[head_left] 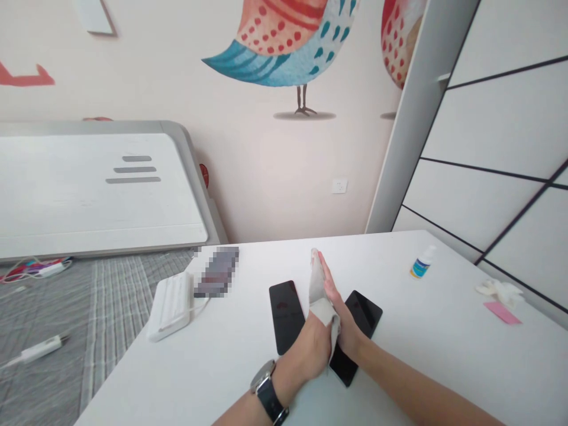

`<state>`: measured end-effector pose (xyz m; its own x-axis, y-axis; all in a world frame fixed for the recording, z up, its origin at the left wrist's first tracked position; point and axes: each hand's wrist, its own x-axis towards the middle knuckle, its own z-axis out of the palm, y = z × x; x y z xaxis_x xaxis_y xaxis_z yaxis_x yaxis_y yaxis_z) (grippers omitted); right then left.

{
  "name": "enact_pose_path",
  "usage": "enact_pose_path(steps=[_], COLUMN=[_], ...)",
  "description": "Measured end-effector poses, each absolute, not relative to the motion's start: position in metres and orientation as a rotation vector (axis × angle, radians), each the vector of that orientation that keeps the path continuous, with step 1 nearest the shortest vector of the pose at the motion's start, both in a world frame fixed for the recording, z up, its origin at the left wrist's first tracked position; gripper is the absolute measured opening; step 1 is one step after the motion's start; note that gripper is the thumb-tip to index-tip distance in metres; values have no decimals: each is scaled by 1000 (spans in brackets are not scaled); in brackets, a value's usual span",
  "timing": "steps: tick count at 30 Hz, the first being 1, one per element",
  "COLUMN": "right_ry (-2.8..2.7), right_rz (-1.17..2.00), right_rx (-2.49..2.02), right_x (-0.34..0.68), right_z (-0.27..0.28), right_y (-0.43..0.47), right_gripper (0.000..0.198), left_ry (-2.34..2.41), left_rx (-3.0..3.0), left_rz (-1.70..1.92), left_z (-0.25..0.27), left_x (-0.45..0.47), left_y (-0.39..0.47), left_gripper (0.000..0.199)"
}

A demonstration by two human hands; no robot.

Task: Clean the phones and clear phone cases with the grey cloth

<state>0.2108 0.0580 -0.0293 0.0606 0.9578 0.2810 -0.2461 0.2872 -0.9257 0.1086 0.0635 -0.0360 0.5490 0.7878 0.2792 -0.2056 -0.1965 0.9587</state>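
A thin grey cloth is pressed between my two palms, above the white table. My left hand, with a watch on its wrist, is closed against one side of the cloth, which covers most of its fingers. Flat against the other side lies my right hand, its fingers straight and together. One black phone rests on the table left of my hands. A second black phone lies tilted under my right hand, which partly hides it. I cannot tell whether my hands touch either phone.
A small white bottle with a blue label stands at the back right. Near the right edge lie crumpled tissue and a pink slip. On the left are a white power strip, a blurred-out flat object and a bed.
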Motion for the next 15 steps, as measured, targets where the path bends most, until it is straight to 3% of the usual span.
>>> enact_pose_path(steps=[4, 8, 15], right_ry=[-797, -742, -684], right_rz=[1364, 1428, 1214], right_rx=[-637, -557, -559], right_x=[200, 193, 203], right_z=[-13, -9, -25], right_y=[50, 44, 60], right_gripper=[57, 51, 51], left_ry=[624, 682, 694], left_rx=[2123, 2277, 2082], left_rz=[1050, 1150, 1024], left_z=[-39, -36, -32], left_x=[98, 95, 112], left_y=[80, 96, 71], left_gripper=[83, 92, 65])
